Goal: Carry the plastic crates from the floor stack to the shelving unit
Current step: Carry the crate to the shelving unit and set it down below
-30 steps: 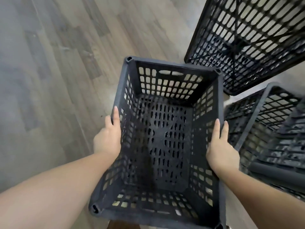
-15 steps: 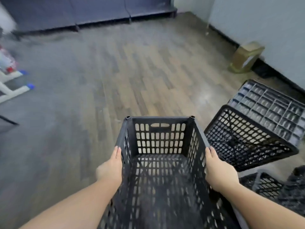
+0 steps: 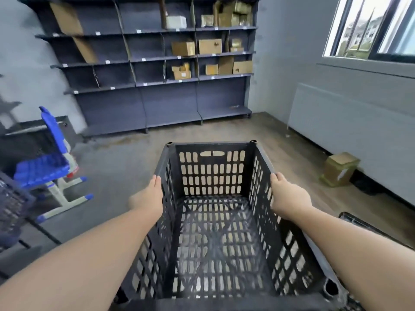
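I carry an empty black slatted plastic crate (image 3: pixel 211 171) in front of me, open side up, above the floor. My left hand (image 3: pixel 148 198) lies flat on the outside of its left wall near the rim, fingers straight. My right hand (image 3: pixel 289 198) presses the outside of the right wall at the rim in the same way. The dark shelving unit (image 3: pixel 170 102) stands against the far wall straight ahead, with cardboard boxes on its upper right shelves and bare lower shelves.
A blue chair (image 3: pixel 45 164) on white legs stands to the left, beside a dark basket (image 3: pixel 11 203) at the left edge. A small cardboard box (image 3: pixel 339 169) sits by the right wall. Part of another black crate (image 3: pixel 359 223) shows behind my right forearm.
My view has swung up from the floor stack to the shelving unit. The crate has risen with both hands still on its sides, and the other crates have dropped out of view to the right.
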